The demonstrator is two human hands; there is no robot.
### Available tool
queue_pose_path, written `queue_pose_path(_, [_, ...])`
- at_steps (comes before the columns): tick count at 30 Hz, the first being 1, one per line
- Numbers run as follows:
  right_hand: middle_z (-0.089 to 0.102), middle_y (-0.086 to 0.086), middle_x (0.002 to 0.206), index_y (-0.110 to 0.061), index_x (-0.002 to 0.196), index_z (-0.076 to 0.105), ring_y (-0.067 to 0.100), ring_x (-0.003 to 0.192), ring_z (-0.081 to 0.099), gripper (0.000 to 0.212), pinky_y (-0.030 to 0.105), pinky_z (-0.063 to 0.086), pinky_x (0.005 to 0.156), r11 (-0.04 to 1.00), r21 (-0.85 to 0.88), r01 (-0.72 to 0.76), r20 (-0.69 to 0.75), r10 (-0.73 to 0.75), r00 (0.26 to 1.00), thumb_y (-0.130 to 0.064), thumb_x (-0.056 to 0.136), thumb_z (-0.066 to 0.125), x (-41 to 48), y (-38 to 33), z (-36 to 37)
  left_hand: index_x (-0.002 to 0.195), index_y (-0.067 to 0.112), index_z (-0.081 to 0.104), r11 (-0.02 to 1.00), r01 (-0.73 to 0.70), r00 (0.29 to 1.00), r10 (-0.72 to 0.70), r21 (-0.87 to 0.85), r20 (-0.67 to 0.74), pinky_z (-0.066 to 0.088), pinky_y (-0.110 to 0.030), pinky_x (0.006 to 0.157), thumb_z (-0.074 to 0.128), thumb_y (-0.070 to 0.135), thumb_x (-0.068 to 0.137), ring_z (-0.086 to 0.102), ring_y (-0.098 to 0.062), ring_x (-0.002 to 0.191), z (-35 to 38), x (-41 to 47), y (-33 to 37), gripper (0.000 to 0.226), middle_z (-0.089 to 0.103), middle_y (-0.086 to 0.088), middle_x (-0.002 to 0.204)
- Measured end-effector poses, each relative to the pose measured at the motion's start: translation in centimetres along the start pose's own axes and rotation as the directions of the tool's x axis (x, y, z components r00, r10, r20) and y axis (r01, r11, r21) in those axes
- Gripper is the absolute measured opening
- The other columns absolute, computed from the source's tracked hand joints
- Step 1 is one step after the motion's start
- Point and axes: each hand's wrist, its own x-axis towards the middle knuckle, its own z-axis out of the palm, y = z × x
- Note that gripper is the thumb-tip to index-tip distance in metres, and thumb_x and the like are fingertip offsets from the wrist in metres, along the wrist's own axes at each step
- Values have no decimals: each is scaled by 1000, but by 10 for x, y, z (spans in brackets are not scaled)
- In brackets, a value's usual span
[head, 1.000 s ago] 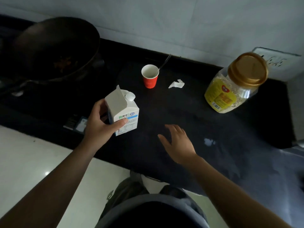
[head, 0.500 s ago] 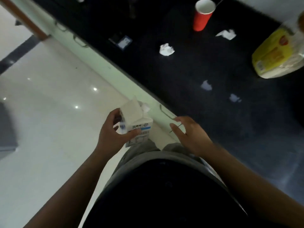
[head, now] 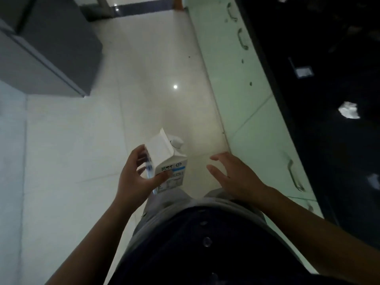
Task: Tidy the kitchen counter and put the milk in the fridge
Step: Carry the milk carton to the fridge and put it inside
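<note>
Left hand [head: 137, 177] grips carton [head: 167, 161] one-handed over floor [head: 144, 79]; slip means spill. Right hand [head: 232, 175] open, empty. Paper scrap [head: 349, 112] left on counter [head: 329, 140].

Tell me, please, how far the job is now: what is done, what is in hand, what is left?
Done: the milk carton is off the black counter. In hand: the left hand holds it above the floor; the right hand is open and empty. Left: the carton is not yet in a fridge, and crumpled paper lies on the counter.
</note>
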Motion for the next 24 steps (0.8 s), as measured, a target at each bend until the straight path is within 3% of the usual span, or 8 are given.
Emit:
queue_pose_path(5, [53, 3, 128, -15, 125, 50, 14, 115, 48, 43, 26, 36, 95, 989, -20, 145, 92, -142, 986, -43, 94, 40, 91, -106, 43, 125, 37, 44, 994, 78, 961, -95, -75, -258, 43, -16, 81, 73, 55, 50, 52, 0, 112, -114, 10, -36, 82, 58, 9, 118])
queue_pose_path(8, [52, 0, 129, -17, 127, 48, 10, 113, 48, 44, 24, 37, 94, 965, -33, 260, 192, -249, 949, -45, 95, 36, 142, -176, 70, 117, 48, 43, 991, 97, 910, -126, -92, -395, 42, -12, 78, 79, 51, 53, 51, 10, 104, -175, 8, -48, 73, 57, 17, 112])
queue_pose_path(10, [52, -1, 129, -18, 128, 47, 9, 113, 47, 44, 24, 37, 94, 939, -33, 342, 244, -325, 914, -45, 95, 36, 170, -219, 85, 118, 42, 45, 985, 121, 858, -167, -126, -486, 42, -14, 77, 82, 46, 56, 52, 13, 101, -209, 5, -55, 72, 57, 20, 108])
queue_pose_path(13, [53, -1, 129, -18, 127, 47, 7, 113, 46, 44, 25, 39, 95, 907, -16, 420, 293, -397, 869, -45, 95, 36, 206, -271, 103, 122, 31, 47, 968, 167, 763, -248, -189, -596, 46, -22, 82, 76, 37, 59, 55, 2, 103, -249, 5, -68, 69, 58, 21, 105])
queue_pose_path(17, [53, -2, 129, -19, 127, 48, 8, 112, 48, 43, 25, 39, 94, 881, -34, 472, 386, -424, 820, -45, 95, 37, 255, -316, 125, 119, 31, 48, 944, 208, 664, -328, -256, -672, 47, -31, 87, 79, 20, 66, 55, -8, 104, -288, 23, -85, 63, 57, 20, 103])
queue_pose_path(21, [56, 2, 123, -16, 122, 52, 10, 104, 49, 39, 24, 37, 86, 874, -85, 478, 428, -401, 809, -41, 95, 39, 318, -352, 142, 122, 24, 49, 928, 227, 631, -371, -295, -682, 47, -31, 87, 80, 24, 64, 55, -13, 105, -332, 67, -102, 66, 56, 19, 104])
queue_pose_path(24, [57, 3, 120, -15, 119, 53, 11, 101, 50, 38, 25, 39, 85, 868, -112, 484, 427, -398, 812, -41, 95, 39, 379, -389, 151, 113, 33, 50, 933, 230, 636, -358, -275, -684, 46, -13, 77, 81, 20, 63, 55, 2, 97, -376, 123, -110, 60, 55, 23, 99])
